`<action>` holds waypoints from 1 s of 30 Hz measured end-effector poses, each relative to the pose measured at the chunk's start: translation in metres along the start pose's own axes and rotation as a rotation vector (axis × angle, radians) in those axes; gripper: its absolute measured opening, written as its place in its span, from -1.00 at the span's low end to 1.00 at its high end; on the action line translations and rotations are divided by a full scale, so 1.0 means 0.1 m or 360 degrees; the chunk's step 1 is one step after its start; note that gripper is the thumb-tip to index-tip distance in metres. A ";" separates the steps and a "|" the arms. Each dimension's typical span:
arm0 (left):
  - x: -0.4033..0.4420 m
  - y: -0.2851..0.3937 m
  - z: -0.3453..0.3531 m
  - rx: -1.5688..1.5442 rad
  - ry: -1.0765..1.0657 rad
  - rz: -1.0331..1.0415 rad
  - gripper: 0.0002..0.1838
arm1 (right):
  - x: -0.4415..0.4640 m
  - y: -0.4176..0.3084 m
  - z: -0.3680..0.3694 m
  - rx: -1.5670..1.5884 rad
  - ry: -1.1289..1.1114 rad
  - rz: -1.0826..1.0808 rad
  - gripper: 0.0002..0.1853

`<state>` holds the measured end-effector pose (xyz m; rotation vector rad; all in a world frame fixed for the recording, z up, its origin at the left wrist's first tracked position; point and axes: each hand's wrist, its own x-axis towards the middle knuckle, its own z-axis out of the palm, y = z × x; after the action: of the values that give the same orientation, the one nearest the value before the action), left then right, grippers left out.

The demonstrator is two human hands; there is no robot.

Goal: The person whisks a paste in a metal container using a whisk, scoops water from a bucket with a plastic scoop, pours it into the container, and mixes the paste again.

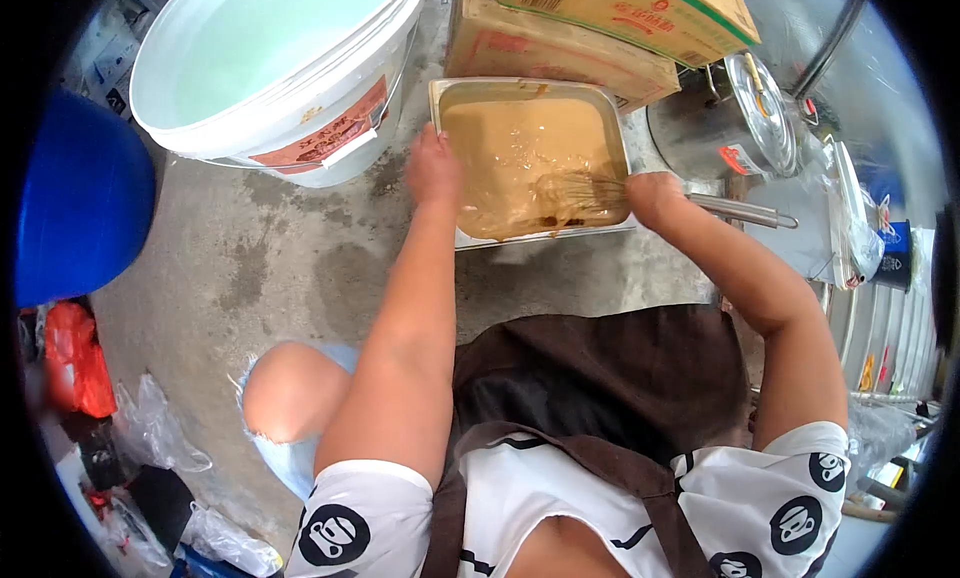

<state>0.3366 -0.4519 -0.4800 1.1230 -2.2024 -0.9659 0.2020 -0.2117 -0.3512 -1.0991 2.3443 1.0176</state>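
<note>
A rectangular metal pan on the floor holds a thick tan liquid, streaked and lumpy on its surface. My left hand is closed on the pan's left rim, its fingertips near the upper left corner. In my right hand, at the pan's right edge, is a wire whisk. The whisk's handle points out to the right, and its wires dip into the liquid near the lower right, partly coated. The wires' far end is hidden in the mixture.
Left of the pan stands a large white bucket with pale greenish contents. A blue barrel is farther left, with plastic bags below. Cardboard boxes sit behind the pan. A lidded metal pot stands at the right.
</note>
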 end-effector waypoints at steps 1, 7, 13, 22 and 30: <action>0.00 -0.01 0.01 0.0012 -0.0006 -0.0010 -0.70 | 0.03 0.05 0.02 0.0004 -0.0009 -0.0014 -0.81; 0.01 0.01 -0.01 0.0125 -0.0084 -0.0067 -0.68 | 0.44 0.17 0.08 0.0122 0.0124 0.0184 -0.83; -0.01 0.00 0.01 0.0053 0.0072 0.0045 -0.67 | 1.06 0.04 0.15 0.0029 -0.0066 -0.0430 -0.83; -0.01 0.03 0.00 0.0049 0.0051 0.0075 -0.66 | 0.60 -0.70 -0.60 0.0821 0.0035 -0.0410 -0.67; 0.00 0.05 -0.05 0.0064 -0.0102 -0.0047 -0.67 | 0.14 -0.77 -0.32 0.0515 -0.0048 -0.0446 -0.76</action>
<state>0.3372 -0.4513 -0.4732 1.1610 -2.2711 -0.9868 0.2520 -0.2761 -0.3734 -1.2241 2.1536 0.5296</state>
